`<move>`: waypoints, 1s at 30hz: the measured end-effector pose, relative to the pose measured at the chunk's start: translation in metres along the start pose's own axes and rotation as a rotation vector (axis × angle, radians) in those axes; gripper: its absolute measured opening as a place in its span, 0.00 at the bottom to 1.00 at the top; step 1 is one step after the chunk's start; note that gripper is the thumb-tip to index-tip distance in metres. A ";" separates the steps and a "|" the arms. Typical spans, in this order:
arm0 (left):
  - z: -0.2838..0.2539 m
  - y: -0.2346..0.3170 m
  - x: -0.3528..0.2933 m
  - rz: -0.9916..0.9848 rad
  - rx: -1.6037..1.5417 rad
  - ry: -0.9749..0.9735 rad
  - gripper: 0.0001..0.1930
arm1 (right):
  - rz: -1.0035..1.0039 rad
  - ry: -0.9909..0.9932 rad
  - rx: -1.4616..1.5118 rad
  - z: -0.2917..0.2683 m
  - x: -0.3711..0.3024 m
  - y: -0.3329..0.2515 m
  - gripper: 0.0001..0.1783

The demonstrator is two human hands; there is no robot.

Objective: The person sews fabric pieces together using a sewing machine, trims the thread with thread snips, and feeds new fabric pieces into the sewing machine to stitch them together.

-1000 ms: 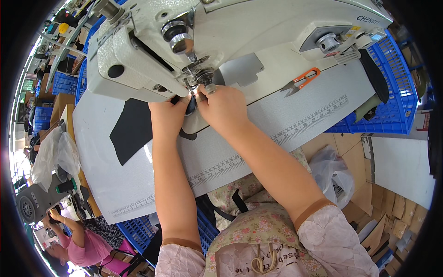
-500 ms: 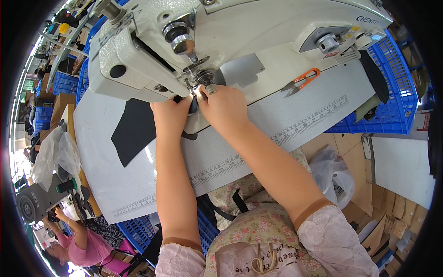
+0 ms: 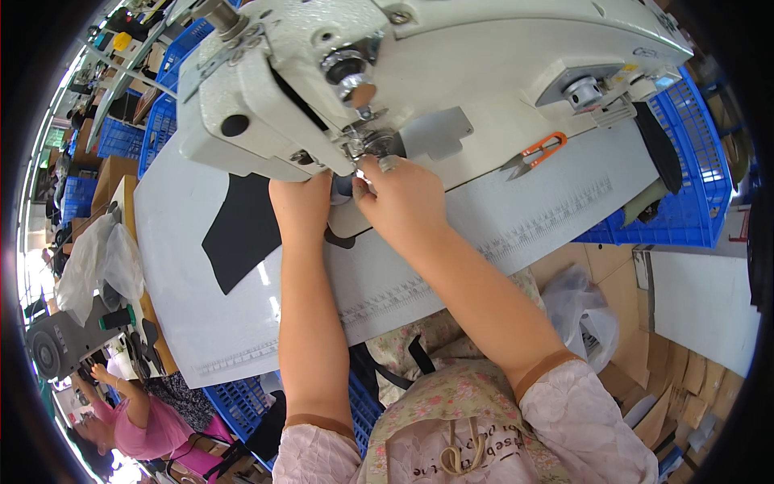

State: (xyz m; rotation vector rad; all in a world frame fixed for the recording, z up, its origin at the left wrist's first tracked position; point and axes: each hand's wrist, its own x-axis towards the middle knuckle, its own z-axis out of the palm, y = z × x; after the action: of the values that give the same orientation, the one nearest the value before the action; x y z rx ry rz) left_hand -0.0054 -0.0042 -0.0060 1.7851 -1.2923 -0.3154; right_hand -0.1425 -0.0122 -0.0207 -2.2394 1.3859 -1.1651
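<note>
Both of my hands work under the needle area of a white sewing machine (image 3: 468,73). My left hand (image 3: 302,206) is closed at the edge of a black fabric piece (image 3: 246,234), its fingertips partly hidden below the machine head. Just right of the needle, my right hand (image 3: 403,198) is closed, index finger raised to the presser foot area and thumb curled beneath. What lies in its fingers is too small to make out. A small curved black end (image 3: 339,239) shows between my wrists; whether it joins the larger piece is hidden.
Orange-handled thread snips (image 3: 536,155) lie on the machine bed, right of my hands. A printed ruler (image 3: 548,218) runs along the pale table (image 3: 177,266). Blue crates (image 3: 685,169) stand at the right. A co-worker in pink (image 3: 161,427) sits at the lower left.
The machine and table appear shifted slightly right and down in the view. My right index finger has lifted a little and the thumb now shows apart beneath it. My left hand stays by the black fabric.
</note>
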 end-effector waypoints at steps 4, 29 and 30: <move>-0.008 -0.001 0.002 -0.192 -0.272 0.119 0.13 | -0.121 0.073 0.041 -0.005 0.002 -0.003 0.07; -0.063 0.030 -0.005 -0.139 0.354 -0.168 0.12 | -0.131 0.019 0.072 -0.003 0.001 0.004 0.07; -0.063 0.029 -0.004 -0.139 0.367 -0.199 0.11 | -0.145 0.021 0.084 -0.003 0.002 0.004 0.10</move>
State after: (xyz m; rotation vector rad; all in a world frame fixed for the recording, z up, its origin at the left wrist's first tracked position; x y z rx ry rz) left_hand 0.0145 0.0292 0.0518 2.2048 -1.4377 -0.3576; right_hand -0.1470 -0.0148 -0.0199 -2.3066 1.1748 -1.2711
